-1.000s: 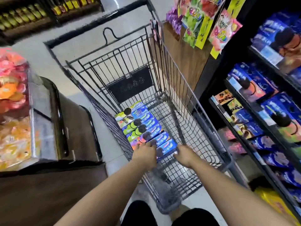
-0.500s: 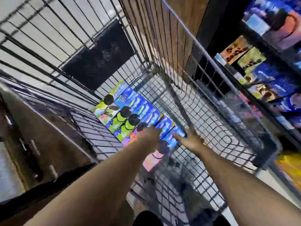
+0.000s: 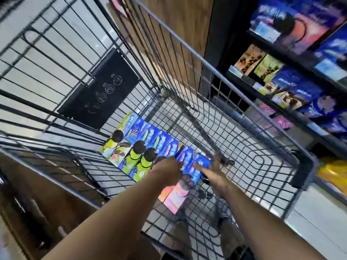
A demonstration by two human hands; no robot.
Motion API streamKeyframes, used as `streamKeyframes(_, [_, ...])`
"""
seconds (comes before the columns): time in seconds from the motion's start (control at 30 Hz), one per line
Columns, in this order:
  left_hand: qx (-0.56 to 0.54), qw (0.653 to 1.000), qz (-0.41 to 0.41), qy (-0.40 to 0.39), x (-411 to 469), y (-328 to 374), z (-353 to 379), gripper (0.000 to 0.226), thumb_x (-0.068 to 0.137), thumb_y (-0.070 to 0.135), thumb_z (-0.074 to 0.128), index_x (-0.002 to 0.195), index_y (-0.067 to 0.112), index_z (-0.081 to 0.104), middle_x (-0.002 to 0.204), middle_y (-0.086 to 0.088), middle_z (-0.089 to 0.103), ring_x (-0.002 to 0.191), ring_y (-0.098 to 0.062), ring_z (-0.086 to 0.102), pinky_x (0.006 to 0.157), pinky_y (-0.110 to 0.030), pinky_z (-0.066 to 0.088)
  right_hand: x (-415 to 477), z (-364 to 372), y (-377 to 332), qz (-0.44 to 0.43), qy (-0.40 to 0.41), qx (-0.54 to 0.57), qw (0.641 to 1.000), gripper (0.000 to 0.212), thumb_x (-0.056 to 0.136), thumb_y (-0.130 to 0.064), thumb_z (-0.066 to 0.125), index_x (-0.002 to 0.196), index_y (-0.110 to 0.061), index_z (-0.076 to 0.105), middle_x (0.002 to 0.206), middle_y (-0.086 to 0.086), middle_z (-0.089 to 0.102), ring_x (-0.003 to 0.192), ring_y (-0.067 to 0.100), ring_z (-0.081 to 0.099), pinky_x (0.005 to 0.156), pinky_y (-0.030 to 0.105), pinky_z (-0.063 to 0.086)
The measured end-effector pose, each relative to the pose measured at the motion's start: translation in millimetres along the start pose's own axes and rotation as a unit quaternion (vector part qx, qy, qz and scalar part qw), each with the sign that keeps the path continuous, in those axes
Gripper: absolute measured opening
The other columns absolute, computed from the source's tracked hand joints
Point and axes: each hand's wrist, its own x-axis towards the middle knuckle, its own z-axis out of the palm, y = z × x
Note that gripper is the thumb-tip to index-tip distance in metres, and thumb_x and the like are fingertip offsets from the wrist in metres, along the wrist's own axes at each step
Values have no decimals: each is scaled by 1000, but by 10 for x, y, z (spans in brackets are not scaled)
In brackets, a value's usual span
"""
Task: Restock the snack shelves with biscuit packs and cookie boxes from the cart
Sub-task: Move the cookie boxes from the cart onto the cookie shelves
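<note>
A row of cookie boxes (image 3: 142, 145) lies on the floor of the black wire cart (image 3: 234, 94), with green-and-blue ones at the far end and pink-and-blue ones (image 3: 185, 182) nearest me. Both my arms reach down into the cart. My left hand (image 3: 167, 167) grips the left side of the nearest pink-and-blue boxes. My right hand (image 3: 210, 170) holds their right side, thumb on the blue top face. The boxes sit between the two hands, low in the cart.
Snack shelves (image 3: 293, 87) filled with blue cookie packs stand on the right, close to the cart. A wooden panel (image 3: 180, 32) rises behind the cart. A dark wooden counter (image 3: 37, 203) lies at the left. A yellow pack (image 3: 332, 173) sits low on the right.
I have leaned down over the cart, so it fills the view. Both hands moved deeper in and closed on the nearest pink-and-blue boxes.
</note>
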Motion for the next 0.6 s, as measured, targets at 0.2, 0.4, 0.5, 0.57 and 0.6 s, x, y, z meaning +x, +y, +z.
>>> streamKeyframes(0.2, [-86,995,-17,-46,-68,23,-262,28,89,21,63,112,6,68,123,-18,63,118,-35,58,90,-36,47,-343,94,105,-32,16,82,996,77,72,-5,88,131,-20,41,107,5,77,100,24,73,88,38,59])
streamKeyframes(0.4, [-454,886,38,83,-699,647,-1218,19,100,6,55,116,5,66,104,-14,67,75,-12,62,65,-21,49,-1411,-340,-918,-91,-12,-15,996,98,76,-10,86,152,-16,24,120,6,71,107,22,70,94,38,55])
streamKeyframes(0.5, [-538,834,107,56,-1174,1086,-1795,24,100,37,57,118,22,64,105,0,67,83,-14,62,63,-24,49,-2094,-558,-1434,-106,-35,-42,993,98,83,-10,80,155,-19,15,101,-6,76,80,7,72,63,18,54])
streamKeyframes(0.57, [-531,835,141,12,-1469,1336,-2148,32,94,48,63,124,38,62,110,18,71,90,-2,67,63,-26,50,-2543,-713,-1715,-127,-38,-78,988,78,87,-11,76,150,-16,32,98,-8,74,73,2,68,59,11,47])
streamKeyframes(0.6, [-518,840,157,-16,-1613,1449,-2290,34,90,50,67,123,43,62,107,20,72,87,1,67,65,-28,50,-2783,-804,-1845,-130,-41,-97,986,72,88,-14,75,149,-15,37,100,-8,73,77,3,66,66,12,45])
